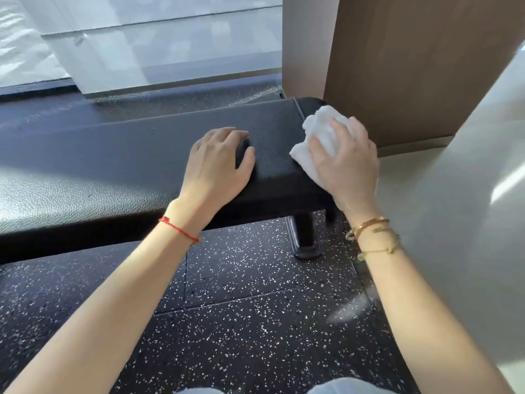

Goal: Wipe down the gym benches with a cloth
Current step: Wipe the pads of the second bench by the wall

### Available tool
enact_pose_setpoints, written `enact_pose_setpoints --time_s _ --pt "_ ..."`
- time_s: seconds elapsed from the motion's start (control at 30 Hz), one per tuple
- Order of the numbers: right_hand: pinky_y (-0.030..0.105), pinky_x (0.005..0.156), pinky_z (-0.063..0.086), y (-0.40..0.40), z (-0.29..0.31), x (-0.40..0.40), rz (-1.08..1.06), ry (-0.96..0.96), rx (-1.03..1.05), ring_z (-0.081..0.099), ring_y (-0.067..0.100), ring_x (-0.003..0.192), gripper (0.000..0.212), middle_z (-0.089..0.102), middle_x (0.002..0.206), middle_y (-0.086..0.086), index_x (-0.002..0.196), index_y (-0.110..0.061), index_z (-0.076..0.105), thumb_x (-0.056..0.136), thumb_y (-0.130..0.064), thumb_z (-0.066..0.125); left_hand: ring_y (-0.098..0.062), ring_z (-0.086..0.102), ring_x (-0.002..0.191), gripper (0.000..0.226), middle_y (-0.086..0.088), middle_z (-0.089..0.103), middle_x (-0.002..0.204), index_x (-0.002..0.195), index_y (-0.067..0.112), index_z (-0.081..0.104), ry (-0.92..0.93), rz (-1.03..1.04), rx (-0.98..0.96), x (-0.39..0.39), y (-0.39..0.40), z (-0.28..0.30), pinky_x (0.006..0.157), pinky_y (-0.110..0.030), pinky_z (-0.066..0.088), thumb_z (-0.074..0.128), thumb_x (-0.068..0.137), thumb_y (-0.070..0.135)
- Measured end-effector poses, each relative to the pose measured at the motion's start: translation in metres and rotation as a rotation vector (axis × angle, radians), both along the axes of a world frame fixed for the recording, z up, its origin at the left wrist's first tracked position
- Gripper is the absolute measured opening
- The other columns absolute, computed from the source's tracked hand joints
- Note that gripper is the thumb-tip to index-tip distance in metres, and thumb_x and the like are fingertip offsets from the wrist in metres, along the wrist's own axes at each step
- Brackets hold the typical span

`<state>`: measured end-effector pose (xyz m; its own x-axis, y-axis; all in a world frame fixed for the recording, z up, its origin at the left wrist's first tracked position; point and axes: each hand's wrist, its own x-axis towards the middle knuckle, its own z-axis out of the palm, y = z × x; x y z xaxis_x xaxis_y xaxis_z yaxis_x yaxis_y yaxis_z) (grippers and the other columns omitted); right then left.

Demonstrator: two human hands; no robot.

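Note:
A long black padded gym bench (113, 166) runs across the view from the left to right of centre. My left hand (218, 163) rests on its top near the right end, fingers loosely curled, holding nothing. My right hand (343, 163) grips a bunched white cloth (321, 129) and presses it on the bench's right end. Part of the cloth is hidden under my palm.
A black bench leg (305, 234) stands on the speckled black rubber floor (241, 322). A brown wood panel (412, 66) and a pale wall (468, 209) close in on the right. Glass panes (156, 44) rise behind the bench.

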<state>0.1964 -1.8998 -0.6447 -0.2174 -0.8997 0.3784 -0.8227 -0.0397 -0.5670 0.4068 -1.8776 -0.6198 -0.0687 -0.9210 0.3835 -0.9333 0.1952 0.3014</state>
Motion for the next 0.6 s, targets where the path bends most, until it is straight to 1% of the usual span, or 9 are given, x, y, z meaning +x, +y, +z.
enact_pose_setpoints --time_s 0.1,0.17,0.23,0.27,0.33,0.4,0.47,0.53,0.6 --pt "0.028 0.091 0.034 -0.002 0.003 -0.023 0.109 -0.28 0.086 0.046 0.013 0.123 0.053 0.041 0.147 -0.002 0.143 -0.037 0.043 0.094 -0.054 0.053 -0.024 0.044 0.137 0.045 -0.004 0.056 0.142 0.137 0.015 0.057 -0.015 -0.027 0.021 -0.018 -0.011 0.0 0.115 -0.043 0.033 0.046 0.101 0.038" --pt "0.02 0.092 0.035 0.014 -0.004 -0.025 0.142 -0.4 0.024 0.043 0.005 0.122 0.056 0.042 0.145 -0.001 0.145 -0.032 0.041 0.094 -0.051 0.056 -0.024 0.042 0.139 0.046 -0.005 0.053 0.145 0.14 0.014 0.054 -0.029 -0.041 0.032 -0.029 -0.021 0.002 0.116 -0.044 0.032 0.046 0.101 0.037" --pt "0.002 0.095 0.028 0.029 -0.016 -0.026 0.143 -0.519 0.007 0.039 0.004 0.129 0.064 0.039 0.151 -0.002 0.149 -0.027 0.036 0.094 -0.052 0.056 -0.025 0.039 0.141 0.048 -0.006 0.05 0.148 0.143 0.014 0.051 -0.051 -0.055 0.06 -0.043 -0.032 0.005 0.118 -0.044 0.029 0.044 0.102 0.037" --pt "-0.001 0.096 0.025 0.031 -0.02 -0.029 0.148 -0.572 0.021 0.038 0.002 0.131 0.066 0.038 0.152 -0.004 0.15 -0.027 0.034 0.094 -0.053 0.056 -0.025 0.037 0.142 0.049 -0.006 0.048 0.149 0.144 0.014 0.049 -0.062 -0.059 0.079 -0.05 -0.039 0.006 0.118 -0.043 0.028 0.043 0.102 0.037" --pt "0.013 0.106 0.032 0.016 -0.018 -0.039 0.192 -0.698 0.109 0.044 0.003 0.131 0.065 0.045 0.146 -0.01 0.147 -0.031 0.039 0.091 -0.058 0.057 -0.025 0.035 0.143 0.05 -0.006 0.046 0.151 0.146 0.014 0.046 -0.078 -0.053 0.103 -0.064 -0.051 0.006 0.119 -0.044 0.026 0.042 0.102 0.038" --pt "0.026 0.107 0.038 -0.02 -0.015 -0.051 0.264 -0.788 0.25 0.051 0.006 0.126 0.062 0.055 0.137 -0.012 0.143 -0.032 0.047 0.089 -0.059 0.058 -0.026 0.034 0.143 0.05 -0.007 0.045 0.151 0.146 0.014 0.046 -0.084 -0.031 0.12 -0.077 -0.058 0.005 0.119 -0.046 0.025 0.042 0.102 0.039" --pt "0.027 0.11 0.036 -0.058 -0.007 -0.057 0.356 -0.806 0.386 0.049 0.008 0.13 0.067 0.053 0.14 -0.011 0.144 -0.031 0.046 0.087 -0.062 0.059 -0.028 0.034 0.143 0.049 -0.008 0.044 0.151 0.145 0.014 0.047 -0.084 0.001 0.131 -0.086 -0.059 0.002 0.119 -0.046 0.025 0.043 0.102 0.038" --pt "0.034 0.117 0.03 -0.077 -0.004 -0.056 0.409 -0.837 0.436 0.042 0.011 0.137 0.074 0.046 0.149 -0.009 0.149 -0.03 0.039 0.086 -0.064 0.059 -0.028 0.035 0.142 0.048 -0.008 0.045 0.151 0.144 0.015 0.048 -0.08 0.02 0.133 -0.089 -0.058 -0.002 0.119 -0.047 0.025 0.043 0.101 0.037" --pt "0.033 0.119 0.024 -0.068 -0.003 -0.057 0.429 -0.865 0.447 0.036 0.012 0.141 0.067 0.039 0.155 -0.006 0.153 -0.029 0.031 0.095 -0.051 0.056 -0.027 0.035 0.142 0.052 -0.007 0.045 0.15 0.144 0.016 0.048 -0.071 0.023 0.139 -0.089 -0.057 -0.002 0.119 -0.048 0.026 0.039 0.099 0.041"
